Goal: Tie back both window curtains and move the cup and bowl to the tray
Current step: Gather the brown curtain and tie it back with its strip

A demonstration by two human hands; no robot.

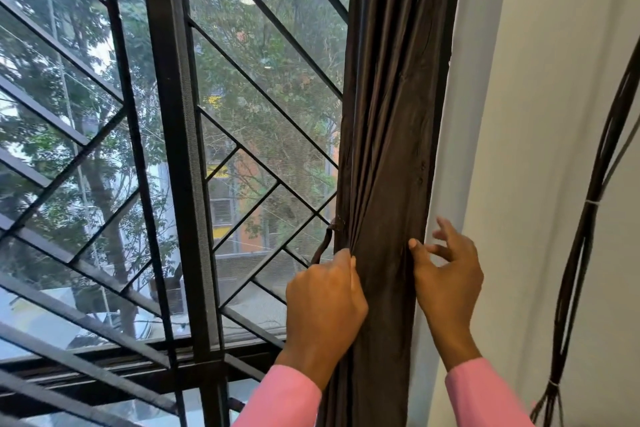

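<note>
The left grip (325, 302) curls tight on the near edge of the gathered brown curtain (388, 149), with a dark strap (320, 250) looping just above it. Across the folds, the right grip (446, 274) is spread wide, its thumb touching the curtain's far edge, and the white wall (536, 149) lies beyond.

dark brown curtain (391, 149), bunched, hanging upright
</note>
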